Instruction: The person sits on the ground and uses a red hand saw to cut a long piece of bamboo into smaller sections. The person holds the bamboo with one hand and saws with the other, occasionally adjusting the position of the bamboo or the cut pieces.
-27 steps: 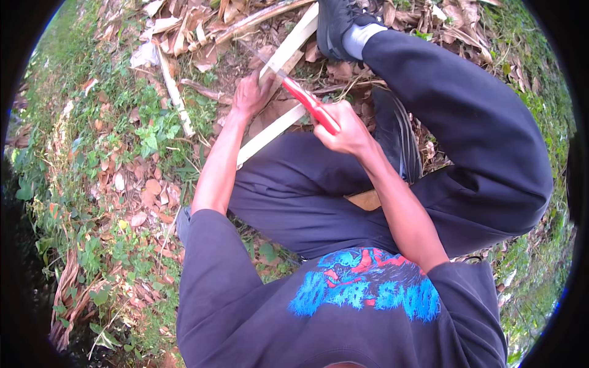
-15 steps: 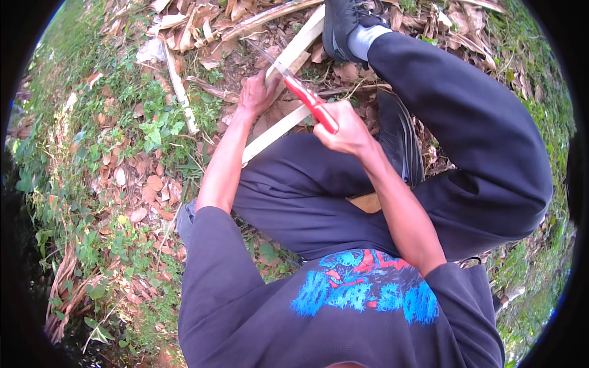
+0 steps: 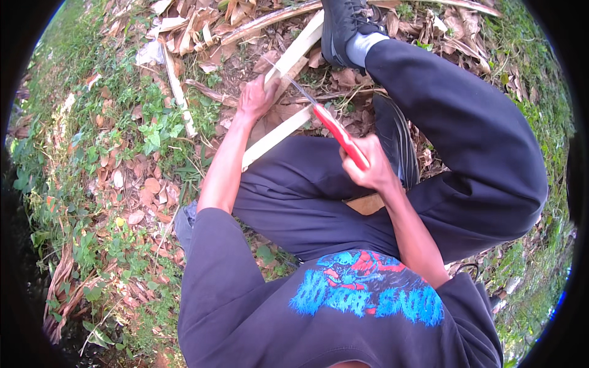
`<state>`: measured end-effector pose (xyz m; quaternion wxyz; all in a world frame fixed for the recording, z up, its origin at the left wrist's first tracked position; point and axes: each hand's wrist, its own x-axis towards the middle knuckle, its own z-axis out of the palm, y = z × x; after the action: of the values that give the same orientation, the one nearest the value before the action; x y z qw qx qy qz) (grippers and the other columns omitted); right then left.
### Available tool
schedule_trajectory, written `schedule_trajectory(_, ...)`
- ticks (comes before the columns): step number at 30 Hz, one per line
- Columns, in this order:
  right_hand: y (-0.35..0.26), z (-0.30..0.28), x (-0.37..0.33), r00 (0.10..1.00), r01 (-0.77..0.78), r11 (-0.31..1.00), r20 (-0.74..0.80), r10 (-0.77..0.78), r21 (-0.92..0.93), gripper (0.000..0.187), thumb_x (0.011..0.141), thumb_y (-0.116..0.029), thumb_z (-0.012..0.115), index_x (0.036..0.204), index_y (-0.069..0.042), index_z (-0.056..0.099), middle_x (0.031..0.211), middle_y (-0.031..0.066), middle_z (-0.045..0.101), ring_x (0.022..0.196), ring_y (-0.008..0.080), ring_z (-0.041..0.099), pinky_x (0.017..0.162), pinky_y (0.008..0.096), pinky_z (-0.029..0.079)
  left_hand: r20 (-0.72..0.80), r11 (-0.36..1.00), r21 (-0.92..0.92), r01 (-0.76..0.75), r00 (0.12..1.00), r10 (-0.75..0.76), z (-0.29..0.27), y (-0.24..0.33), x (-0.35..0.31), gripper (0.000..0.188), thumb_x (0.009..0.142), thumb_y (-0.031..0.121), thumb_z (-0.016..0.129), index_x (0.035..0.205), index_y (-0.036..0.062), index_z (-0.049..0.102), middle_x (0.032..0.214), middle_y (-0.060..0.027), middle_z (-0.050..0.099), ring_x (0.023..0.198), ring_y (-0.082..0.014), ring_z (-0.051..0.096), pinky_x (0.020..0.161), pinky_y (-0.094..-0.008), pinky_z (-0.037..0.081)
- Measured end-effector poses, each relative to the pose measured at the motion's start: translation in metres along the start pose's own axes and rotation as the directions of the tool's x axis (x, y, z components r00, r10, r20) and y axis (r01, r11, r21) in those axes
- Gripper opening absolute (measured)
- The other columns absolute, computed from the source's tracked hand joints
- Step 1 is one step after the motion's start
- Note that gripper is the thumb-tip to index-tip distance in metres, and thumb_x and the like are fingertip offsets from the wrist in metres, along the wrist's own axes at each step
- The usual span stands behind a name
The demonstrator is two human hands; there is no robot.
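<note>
A pale wooden strip [image 3: 300, 46] slants across the ground, its far end by my shoe [image 3: 343, 27]. My left hand [image 3: 256, 98] is closed round its near part. In my right hand [image 3: 372, 164] is the red handle of a hand saw [image 3: 334, 127]. Its thin blade points up and left and lies across the strip just beyond my left fingers; the teeth are too small to make out. Beneath the strip a browner piece of wood [image 3: 291, 78] shows. Another pale strip [image 3: 276, 137] runs from near the saw down to my bent leg.
Dry leaves and bark shavings [image 3: 190, 30] cover the ground ahead. A narrow peeled stick [image 3: 178, 92] and a whitish scrap [image 3: 150, 54] are at the left. A long branch [image 3: 270, 19] crosses the top. Low green plants [image 3: 153, 132] grow left of my arm.
My right hand has drawn the saw back toward me and to the right, so more of its blade shows this side of the strip. My left hand stays in place on the strip.
</note>
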<state>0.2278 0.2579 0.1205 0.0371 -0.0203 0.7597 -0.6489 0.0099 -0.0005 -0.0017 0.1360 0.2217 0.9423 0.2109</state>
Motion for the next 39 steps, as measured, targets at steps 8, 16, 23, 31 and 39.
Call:
schedule_trajectory(8, -0.009, 0.010, 0.014, 0.989, 0.121, 0.991, -0.078, -0.124, -0.051, 0.010, 0.071, -0.007, 0.057, 0.067, 0.001, 0.054, 0.052, 0.0120, 0.047, 0.046, 0.0212, 0.055, 0.049, 0.0371, 0.041, 0.016, 1.000, 0.014, 0.028, 0.999, -0.028, -0.005, -0.003, 0.015, 0.054, 0.099, 0.048, 0.054, 0.104, -0.0047, 0.062, 0.089, -0.0331, 0.067, 0.090, -0.0499, 0.066, 0.077, -0.0550, 0.051)
schedule_trajectory(16, -0.010, -0.007, -0.005, 0.979, -0.201, 0.976, 0.045, 0.197, 0.083, 0.012, 0.070, -0.010, 0.061, 0.069, 0.001, 0.057, 0.054, 0.0136, 0.052, 0.045, 0.0220, 0.051, 0.050, 0.0354, 0.043, 0.067, 0.998, 0.033, 0.046, 0.997, -0.048, -0.007, -0.003, 0.010, 0.059, 0.100, 0.053, 0.049, 0.109, -0.0047, 0.060, 0.091, -0.0346, 0.066, 0.092, -0.0498, 0.066, 0.079, -0.0553, 0.052)
schedule_trajectory(23, 0.006, 0.015, 0.028, 1.000, -0.003, 0.997, 0.008, 0.004, -0.071, 0.012, 0.071, -0.010, 0.058, 0.067, -0.001, 0.053, 0.052, 0.0132, 0.047, 0.044, 0.0257, 0.048, 0.050, 0.0375, 0.042, 0.020, 1.000, 0.010, 0.007, 1.000, -0.007, -0.006, 0.008, 0.007, 0.053, 0.100, 0.048, 0.053, 0.104, -0.0043, 0.060, 0.086, -0.0326, 0.067, 0.088, -0.0498, 0.066, 0.077, -0.0550, 0.052)
schedule_trajectory(31, -0.008, 0.008, 0.000, 0.998, -0.051, 0.999, 0.026, 0.051, 0.014, 0.012, 0.070, -0.008, 0.059, 0.067, 0.002, 0.053, 0.054, 0.0190, 0.050, 0.049, 0.0362, 0.058, 0.054, 0.0421, 0.047, -0.015, 0.997, 0.071, -0.020, 1.000, 0.021, -0.004, 0.001, 0.006, 0.045, 0.098, 0.041, 0.058, 0.099, -0.0043, 0.061, 0.087, -0.0318, 0.067, 0.085, -0.0490, 0.066, 0.074, -0.0546, 0.052)
schedule_trajectory(39, -0.003, 0.010, 0.023, 0.998, -0.055, 0.997, 0.000, 0.055, -0.049, 0.015, 0.071, -0.011, 0.060, 0.067, 0.002, 0.053, 0.056, 0.0214, 0.053, 0.051, 0.0383, 0.057, 0.053, 0.0429, 0.047, 0.014, 0.999, 0.036, -0.021, 1.000, 0.020, 0.001, -0.010, 0.007, 0.049, 0.098, 0.046, 0.056, 0.103, -0.0032, 0.061, 0.086, -0.0334, 0.066, 0.088, -0.0498, 0.066, 0.077, -0.0562, 0.052)
